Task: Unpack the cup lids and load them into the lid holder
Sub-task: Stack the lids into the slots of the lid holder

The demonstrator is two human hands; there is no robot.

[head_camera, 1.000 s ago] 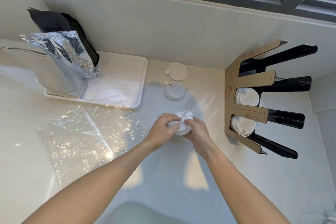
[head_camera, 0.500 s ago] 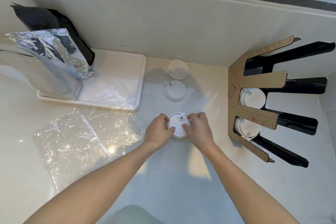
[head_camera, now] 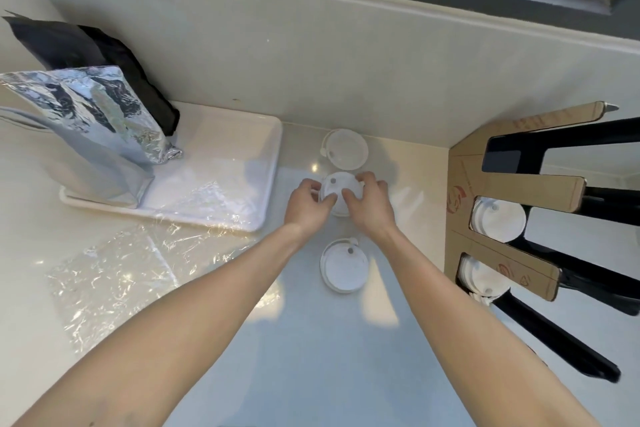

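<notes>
Three white cup lids lie in a row on the counter. My left hand point(head_camera: 309, 205) and my right hand point(head_camera: 370, 206) both grip the middle lid point(head_camera: 337, 185) from its sides. The near lid point(head_camera: 344, 268) lies free just below my wrists. The far lid point(head_camera: 345, 149) sits by the wall. The lid holder point(head_camera: 512, 184), cardboard-faced with black prongs, stands at the right and has stacked lids in its middle slot point(head_camera: 498, 220) and lower slot point(head_camera: 479, 276).
A white tray point(head_camera: 252, 163) at the back left carries a foil bag point(head_camera: 86, 121) and a black bag point(head_camera: 86, 48). Crumpled clear plastic wrap point(head_camera: 131, 274) lies on the counter to the left. A wall runs behind, with a window frame above.
My hands set one lid down on the counter near me and moved away from me onto the middle lid, which they now grip. The camera tilted down.
</notes>
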